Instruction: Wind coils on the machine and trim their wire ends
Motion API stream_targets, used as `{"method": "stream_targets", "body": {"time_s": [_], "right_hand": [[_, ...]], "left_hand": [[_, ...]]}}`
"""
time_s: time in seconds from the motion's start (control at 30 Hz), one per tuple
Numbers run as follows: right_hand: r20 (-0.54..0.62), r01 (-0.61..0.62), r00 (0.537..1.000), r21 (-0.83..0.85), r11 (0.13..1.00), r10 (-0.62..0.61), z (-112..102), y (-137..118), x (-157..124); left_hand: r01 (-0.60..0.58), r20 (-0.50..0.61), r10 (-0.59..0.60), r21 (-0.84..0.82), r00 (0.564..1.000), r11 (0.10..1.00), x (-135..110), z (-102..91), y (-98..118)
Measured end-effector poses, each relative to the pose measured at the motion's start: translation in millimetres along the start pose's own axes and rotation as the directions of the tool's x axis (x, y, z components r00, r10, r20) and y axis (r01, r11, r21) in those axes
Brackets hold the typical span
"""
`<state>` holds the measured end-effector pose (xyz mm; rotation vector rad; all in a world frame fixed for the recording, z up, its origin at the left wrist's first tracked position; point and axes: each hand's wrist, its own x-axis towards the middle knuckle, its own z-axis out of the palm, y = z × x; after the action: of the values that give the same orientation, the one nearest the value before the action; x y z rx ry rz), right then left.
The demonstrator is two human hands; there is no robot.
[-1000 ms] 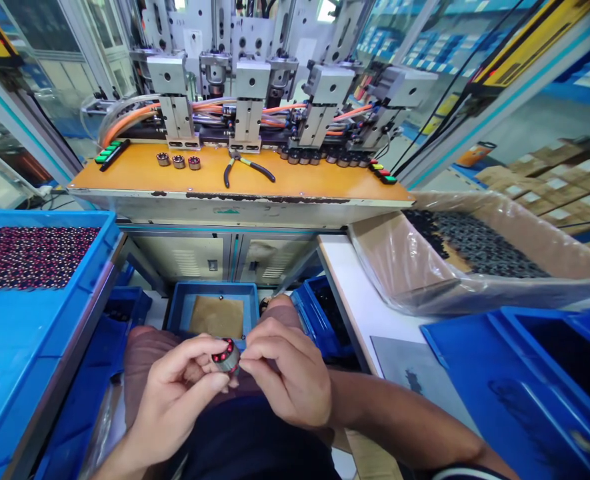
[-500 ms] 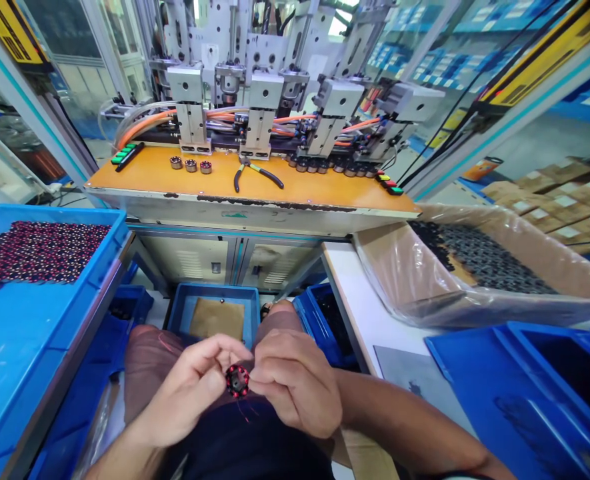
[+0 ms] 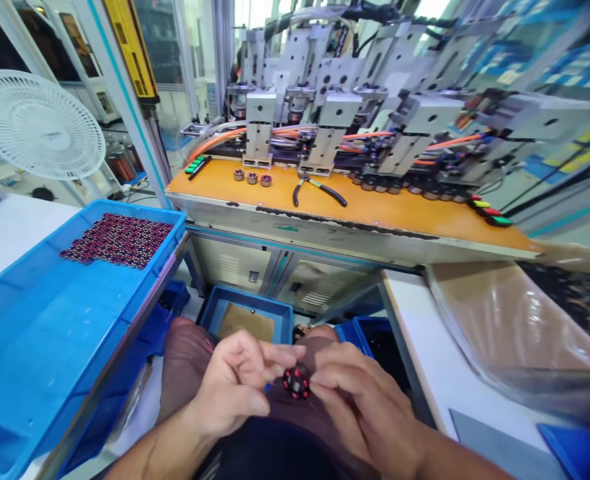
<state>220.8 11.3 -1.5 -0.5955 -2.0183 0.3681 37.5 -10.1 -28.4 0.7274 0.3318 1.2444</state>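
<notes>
Over my lap, my right hand (image 3: 362,393) pinches a small round motor stator (image 3: 297,383) between thumb and fingertips. The stator has a black core with red-wound teeth around its ring. My left hand (image 3: 239,380) is just left of it, thumb spread away from the other fingers. Its index finger reaches over the top of the stator; whether other left fingertips touch it is hard to tell.
A blue tray (image 3: 75,340) at left holds many stators (image 3: 125,240). Ahead, pliers (image 3: 319,190) and several stators lie on the machine's orange worktop (image 3: 205,183). A blue bin (image 3: 212,303) is on the floor. A plastic-lined carton (image 3: 475,320) stands right; a white fan (image 3: 42,127) stands left.
My view has turned left, so the scene has shifted right. My left thumb has moved off the stator and spread away, while my right hand keeps its pinch on it.
</notes>
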Motion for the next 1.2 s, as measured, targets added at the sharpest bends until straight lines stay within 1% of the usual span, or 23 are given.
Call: {"method": "stream_targets", "body": {"time_s": [0.07, 0.13, 0.17, 0.2, 0.23, 0.3, 0.4, 0.47, 0.53, 0.57, 0.63, 0.7, 0.73, 0.77, 0.8, 0.87, 0.97, 1.03, 1.1, 1.13, 1.2], "right_hand": [[0.014, 0.057, 0.998, -0.017, 0.998, -0.056, -2.4, -2.9, 3.5], [0.046, 0.087, 0.995, -0.038, 0.995, -0.085, -4.1, -4.7, 4.7], [0.064, 0.102, 0.993, -0.048, 0.994, -0.098, -4.5, -4.9, 4.4], [0.077, 0.109, 0.992, -0.060, 0.992, -0.104, -4.7, -4.7, 3.6], [0.083, 0.112, 0.991, -0.070, 0.991, -0.106, -4.8, -4.2, 2.6], [0.073, 0.085, 0.994, -0.097, 0.992, -0.078, -4.5, -2.8, 1.0], [0.059, -0.006, 0.998, -0.130, 0.991, 0.014, -4.5, -2.4, 1.8], [0.066, -0.048, 0.996, -0.130, 0.990, 0.056, -5.4, -3.5, 4.4], [0.085, -0.039, 0.995, -0.093, 0.995, 0.047, -6.8, -4.7, 7.4], [0.096, -0.019, 0.995, -0.070, 0.997, 0.026, -7.4, -5.1, 8.8], [0.113, 0.033, 0.993, -0.027, 0.999, -0.030, -8.5, -4.9, 10.9], [0.122, 0.071, 0.990, -0.013, 0.997, -0.069, -9.3, -3.7, 12.3], [0.123, 0.083, 0.989, -0.014, 0.996, -0.080, -9.7, -3.0, 12.7], [0.129, 0.093, 0.988, -0.017, 0.996, -0.090, -10.0, -2.5, 13.1], [0.135, 0.093, 0.987, -0.024, 0.995, -0.089, -10.4, -2.3, 13.4], [0.142, 0.054, 0.989, -0.042, 0.998, -0.048, -10.8, -3.1, 14.1], [0.124, -0.107, 0.986, -0.043, 0.993, 0.111, -9.7, -5.8, 16.6], [0.098, -0.226, 0.970, 0.003, 0.974, 0.224, -7.4, -6.4, 19.6], [0.071, -0.301, 0.953, 0.082, 0.950, 0.295, -4.9, -5.0, 23.3], [0.062, -0.307, 0.951, 0.128, 0.943, 0.302, -4.0, -3.7, 25.1], [0.047, -0.260, 0.965, 0.205, 0.944, 0.256, -3.0, -0.9, 28.1]], "left_hand": [[0.106, 0.004, -0.106, 0.036, 0.994, 0.994, -0.1, -0.4, -1.4], [0.214, 0.047, -0.220, 0.101, 0.974, 0.972, -1.7, -0.8, -4.0], [0.241, 0.068, -0.250, 0.122, 0.966, 0.963, -3.0, -0.9, -5.3], [0.244, 0.077, -0.255, 0.132, 0.964, 0.961, -4.4, -0.6, -6.5], [0.223, 0.077, -0.235, 0.137, 0.969, 0.965, -5.7, -0.1, -7.1], [0.146, 0.050, -0.155, 0.140, 0.987, 0.979, -7.8, 1.9, -6.3], [0.016, 0.010, -0.017, 0.120, 1.000, 0.993, -8.0, 5.8, 0.0], [-0.046, 0.001, 0.046, 0.055, 0.999, 0.997, -5.9, 7.6, 5.1], [-0.067, -0.022, 0.066, -0.024, 0.998, 0.997, -3.0, 7.5, 7.7], [-0.045, -0.033, 0.044, -0.046, 0.999, 0.998, -1.6, 6.7, 7.4], [0.072, -0.004, -0.073, -0.036, 0.997, 0.997, 0.2, 3.5, 3.5], [0.199, 0.075, -0.199, 0.005, 0.977, 0.980, 0.2, -0.7, -3.0], [0.240, 0.115, -0.240, 0.019, 0.964, 0.971, -0.4, -2.6, -6.0], [0.253, 0.139, -0.254, 0.024, 0.957, 0.967, -1.3, -4.0, -8.1], [0.248, 0.148, -0.249, 0.024, 0.957, 0.968, -2.3, -4.7, -9.1], [0.205, 0.118, -0.209, 0.044, 0.971, 0.978, -4.3, -3.7, -7.3], [0.105, 0.005, -0.107, 0.149, 0.994, 0.983, -5.5, 0.2, 1.7], [0.037, -0.043, -0.029, 0.213, 0.999, 0.976, -4.3, 1.4, 7.6], [-0.025, -0.056, 0.036, 0.192, 0.998, 0.981, -1.4, 1.1, 11.2], [-0.049, -0.061, 0.060, 0.165, 0.996, 0.985, 0.5, 0.8, 12.0], [-0.056, -0.081, 0.067, 0.127, 0.994, 0.990, 4.5, 0.2, 12.3]]}}
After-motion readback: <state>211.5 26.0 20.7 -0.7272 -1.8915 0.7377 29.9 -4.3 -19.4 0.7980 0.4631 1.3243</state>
